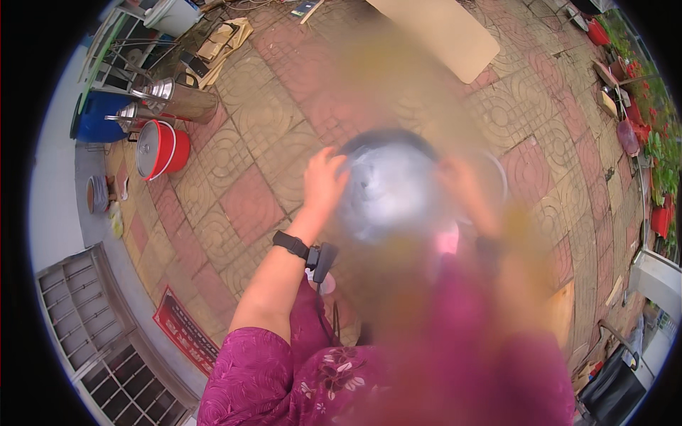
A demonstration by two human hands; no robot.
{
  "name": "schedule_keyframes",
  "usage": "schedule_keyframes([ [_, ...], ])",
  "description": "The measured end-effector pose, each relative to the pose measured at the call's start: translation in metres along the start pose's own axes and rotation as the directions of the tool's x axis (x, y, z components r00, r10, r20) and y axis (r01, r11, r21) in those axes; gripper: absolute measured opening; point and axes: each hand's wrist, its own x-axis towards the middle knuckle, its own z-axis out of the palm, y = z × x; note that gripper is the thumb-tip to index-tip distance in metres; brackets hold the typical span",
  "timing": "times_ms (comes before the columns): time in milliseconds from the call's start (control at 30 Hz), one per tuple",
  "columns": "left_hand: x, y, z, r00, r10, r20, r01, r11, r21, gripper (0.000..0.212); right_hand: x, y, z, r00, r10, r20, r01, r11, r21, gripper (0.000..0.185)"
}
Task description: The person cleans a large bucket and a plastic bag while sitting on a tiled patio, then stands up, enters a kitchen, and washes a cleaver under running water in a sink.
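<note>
A round dark-rimmed basin or pan (391, 183) is in front of me, its inside pale and shiny. Smears on the lens blur it, so its contents cannot be told. My left hand (323, 178) is at its left rim, fingers bent over the edge. On the right rim rests my right hand (461, 183), badly blurred. The curved edge of a pale round thing (501, 173) shows behind that hand. Black straps with a small device (313, 255) circle my left wrist.
On the left stand a red lidded bucket (173, 149), metal thermos flasks (184, 101) and a blue barrel (101, 117). A tan board (453, 42) lies on the paving ahead. Potted plants (660, 165) line the right edge. A red banner (184, 330) lies at lower left.
</note>
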Motion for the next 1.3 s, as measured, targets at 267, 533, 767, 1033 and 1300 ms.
schedule_keyframes([
  [267, 0.038, -0.051, 0.062, 0.984, -0.171, 0.053, 0.179, 0.92, -0.349, 0.019, 0.028, -0.037, -0.016, 0.962, 0.268, -0.041, -0.258, 0.952, 0.164, 0.021],
  [533, 0.046, -0.085, 0.093, 0.884, -0.331, 0.329, 0.461, 0.506, -0.729, 0.02, 0.053, -0.059, 0.006, 0.973, 0.229, -0.007, -0.185, 0.805, 0.563, 0.017],
  [767, 0.045, -0.072, 0.073, 0.659, -0.386, 0.646, 0.706, 0.018, -0.708, 0.02, 0.074, 0.036, 0.025, 0.891, 0.324, 0.319, -0.448, 0.746, 0.493, 0.024],
  [1033, 0.032, 0.001, 0.004, 0.959, -0.204, -0.198, 0.068, 0.842, -0.535, 0.018, 0.022, 0.046, -0.032, 0.862, 0.465, 0.201, -0.506, 0.763, 0.403, 0.032],
  [1300, -0.007, 0.05, 0.097, 0.69, 0.421, 0.589, -0.477, 0.876, -0.066, 0.069, -0.06, 0.218, -0.018, 0.741, 0.519, -0.427, -0.634, 0.749, -0.191, 0.042],
])
